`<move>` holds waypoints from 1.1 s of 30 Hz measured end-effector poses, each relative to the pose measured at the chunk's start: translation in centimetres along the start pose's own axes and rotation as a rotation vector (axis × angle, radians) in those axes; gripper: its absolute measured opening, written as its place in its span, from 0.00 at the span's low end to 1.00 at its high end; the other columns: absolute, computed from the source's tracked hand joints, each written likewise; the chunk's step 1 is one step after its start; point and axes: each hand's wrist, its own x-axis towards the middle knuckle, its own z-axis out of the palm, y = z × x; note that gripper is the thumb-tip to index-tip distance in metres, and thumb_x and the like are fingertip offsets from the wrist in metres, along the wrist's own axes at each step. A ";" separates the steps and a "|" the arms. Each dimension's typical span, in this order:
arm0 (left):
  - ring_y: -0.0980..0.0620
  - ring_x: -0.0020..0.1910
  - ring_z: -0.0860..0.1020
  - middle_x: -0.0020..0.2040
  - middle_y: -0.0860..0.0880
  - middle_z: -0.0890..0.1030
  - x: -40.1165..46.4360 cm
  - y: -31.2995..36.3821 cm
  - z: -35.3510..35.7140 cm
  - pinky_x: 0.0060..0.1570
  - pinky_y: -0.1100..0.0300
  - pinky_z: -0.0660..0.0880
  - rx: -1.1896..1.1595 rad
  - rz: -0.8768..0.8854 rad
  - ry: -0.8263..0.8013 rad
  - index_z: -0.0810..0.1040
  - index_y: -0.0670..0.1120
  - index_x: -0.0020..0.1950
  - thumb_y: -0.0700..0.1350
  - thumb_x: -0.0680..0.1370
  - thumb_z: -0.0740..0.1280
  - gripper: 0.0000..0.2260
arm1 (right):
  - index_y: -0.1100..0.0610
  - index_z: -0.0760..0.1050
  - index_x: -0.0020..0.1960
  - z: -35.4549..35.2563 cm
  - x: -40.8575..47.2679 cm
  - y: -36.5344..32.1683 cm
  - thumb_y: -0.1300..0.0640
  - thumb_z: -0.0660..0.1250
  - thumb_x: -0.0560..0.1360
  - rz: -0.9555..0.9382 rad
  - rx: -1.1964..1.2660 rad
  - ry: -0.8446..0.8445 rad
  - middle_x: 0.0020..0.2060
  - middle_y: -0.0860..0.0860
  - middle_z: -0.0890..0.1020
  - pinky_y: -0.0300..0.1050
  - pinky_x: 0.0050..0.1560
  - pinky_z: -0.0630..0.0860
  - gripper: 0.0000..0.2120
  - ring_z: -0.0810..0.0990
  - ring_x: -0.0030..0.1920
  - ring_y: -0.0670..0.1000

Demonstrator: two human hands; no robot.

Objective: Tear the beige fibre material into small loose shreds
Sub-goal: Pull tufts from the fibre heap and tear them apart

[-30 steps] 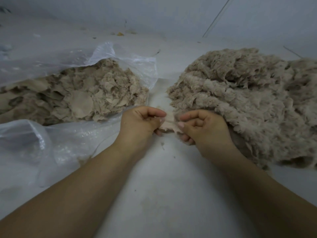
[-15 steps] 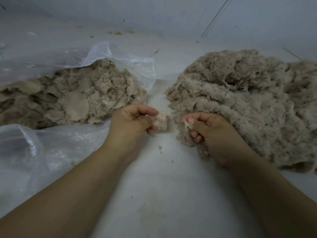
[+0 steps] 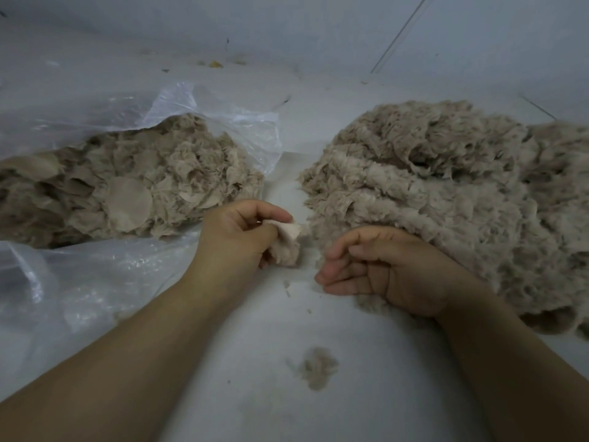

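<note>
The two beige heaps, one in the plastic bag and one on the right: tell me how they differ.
The heap in the plastic bag is made of flat, thin flakes and round discs; the heap on the right is fluffy and shredded, with fuzzy ridges. The first lies inside a clear plastic bag; the second lies bare on the white surface. The right heap looks larger and taller. Both are the same beige fibre.

No legible text, label, brand, number or sign found on any surface in view; the plastic bag [image 3: 220, 122] bears no readable print.
</note>
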 end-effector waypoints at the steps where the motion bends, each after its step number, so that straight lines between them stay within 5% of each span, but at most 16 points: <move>1: 0.53 0.25 0.75 0.30 0.47 0.81 -0.1 0.1 0.0 0.24 0.63 0.70 0.057 0.043 0.013 0.85 0.53 0.38 0.31 0.74 0.64 0.18 | 0.60 0.83 0.42 0.0 0.1 0.0 0.64 0.62 0.74 -0.016 0.044 0.017 0.38 0.61 0.83 0.52 0.47 0.82 0.10 0.85 0.44 0.59; 4: 0.59 0.36 0.79 0.39 0.52 0.82 0.5 0.8 -1.1 0.39 0.65 0.77 0.325 0.366 0.173 0.85 0.50 0.42 0.31 0.75 0.64 0.16 | 0.58 0.80 0.39 0.2 0.2 0.2 0.62 0.61 0.74 -0.039 0.096 0.034 0.31 0.55 0.77 0.48 0.42 0.81 0.10 0.81 0.37 0.52; 6: 0.62 0.40 0.76 0.44 0.51 0.80 1.3 1.4 -2.2 0.47 0.74 0.72 0.565 0.573 0.301 0.85 0.43 0.48 0.33 0.74 0.63 0.12 | 0.58 0.79 0.38 0.3 0.3 0.2 0.60 0.62 0.73 -0.035 0.149 0.043 0.30 0.53 0.74 0.47 0.41 0.81 0.08 0.78 0.34 0.50; 8: 0.59 0.42 0.75 0.45 0.51 0.78 2.0 1.5 -3.2 0.49 0.78 0.67 0.713 0.602 0.375 0.84 0.40 0.51 0.32 0.74 0.64 0.11 | 0.58 0.77 0.40 0.3 0.4 0.2 0.59 0.64 0.74 -0.032 0.171 0.049 0.30 0.52 0.73 0.46 0.40 0.80 0.06 0.76 0.33 0.49; 10: 0.59 0.43 0.77 0.44 0.54 0.80 2.0 1.5 -3.4 0.50 0.76 0.69 0.645 0.497 0.360 0.84 0.44 0.52 0.30 0.75 0.65 0.13 | 0.59 0.75 0.42 0.4 0.4 0.2 0.57 0.62 0.75 -0.032 0.157 0.052 0.31 0.52 0.73 0.45 0.39 0.80 0.07 0.76 0.34 0.49; 14: 0.53 0.34 0.79 0.39 0.44 0.85 0.7 2.2 -1.4 0.35 0.64 0.76 -0.035 0.136 -0.026 0.87 0.51 0.46 0.32 0.75 0.69 0.14 | 0.62 0.76 0.52 0.9 1.0 0.4 0.53 0.61 0.74 -0.059 0.082 0.118 0.31 0.51 0.73 0.39 0.32 0.76 0.14 0.75 0.31 0.47; 16: 0.52 0.30 0.76 0.34 0.38 0.81 0.1 1.8 -0.7 0.31 0.65 0.74 -0.032 0.099 -0.163 0.87 0.49 0.47 0.34 0.74 0.71 0.11 | 0.65 0.73 0.54 1.1 1.3 0.5 0.50 0.62 0.73 -0.072 0.071 0.135 0.31 0.52 0.72 0.37 0.28 0.71 0.19 0.73 0.30 0.47; 19: 0.58 0.26 0.71 0.28 0.49 0.76 -0.4 1.2 0.1 0.27 0.67 0.71 0.007 0.043 -0.272 0.87 0.49 0.47 0.33 0.74 0.70 0.12 | 0.61 0.71 0.46 1.2 1.4 0.5 0.49 0.62 0.72 -0.079 0.051 0.142 0.31 0.52 0.72 0.35 0.25 0.67 0.14 0.72 0.29 0.46; 23: 0.54 0.29 0.78 0.32 0.46 0.83 -0.8 1.8 0.8 0.30 0.65 0.74 -0.062 -0.003 -0.342 0.86 0.49 0.47 0.40 0.70 0.76 0.07 | 0.58 0.73 0.39 1.0 1.5 0.6 0.56 0.63 0.74 -0.084 0.024 0.179 0.29 0.51 0.73 0.34 0.24 0.67 0.07 0.74 0.27 0.45; 26: 0.35 0.33 0.79 0.38 0.36 0.83 -0.8 2.0 0.8 0.35 0.48 0.78 0.029 0.037 -0.182 0.87 0.50 0.44 0.44 0.67 0.76 0.07 | 0.55 0.77 0.34 0.9 1.5 0.7 0.55 0.65 0.72 -0.105 0.004 0.184 0.28 0.51 0.75 0.34 0.24 0.69 0.09 0.76 0.27 0.46; 28: 0.33 0.37 0.79 0.38 0.38 0.83 -0.4 2.0 0.5 0.37 0.43 0.79 0.106 0.095 -0.071 0.87 0.51 0.41 0.38 0.69 0.75 0.08 | 0.54 0.79 0.34 0.7 1.4 0.8 0.56 0.66 0.75 -0.123 -0.016 0.164 0.28 0.51 0.75 0.35 0.26 0.70 0.11 0.76 0.28 0.47; 31: 0.55 0.37 0.79 0.36 0.52 0.83 0.8 2.1 -1.2 0.42 0.62 0.77 0.380 0.296 0.134 0.85 0.53 0.40 0.34 0.72 0.73 0.12 | 0.54 0.83 0.36 0.1 0.7 0.7 0.58 0.69 0.73 -0.124 -0.078 0.047 0.29 0.51 0.80 0.36 0.30 0.75 0.07 0.81 0.31 0.49; 33: 0.59 0.38 0.74 0.39 0.51 0.80 1.7 2.4 -2.8 0.43 0.74 0.68 0.668 0.473 0.269 0.85 0.45 0.43 0.33 0.73 0.71 0.08 | 0.55 0.85 0.45 0.1 0.2 0.4 0.59 0.74 0.70 -0.105 -0.134 -0.102 0.42 0.54 0.86 0.39 0.42 0.80 0.04 0.85 0.45 0.53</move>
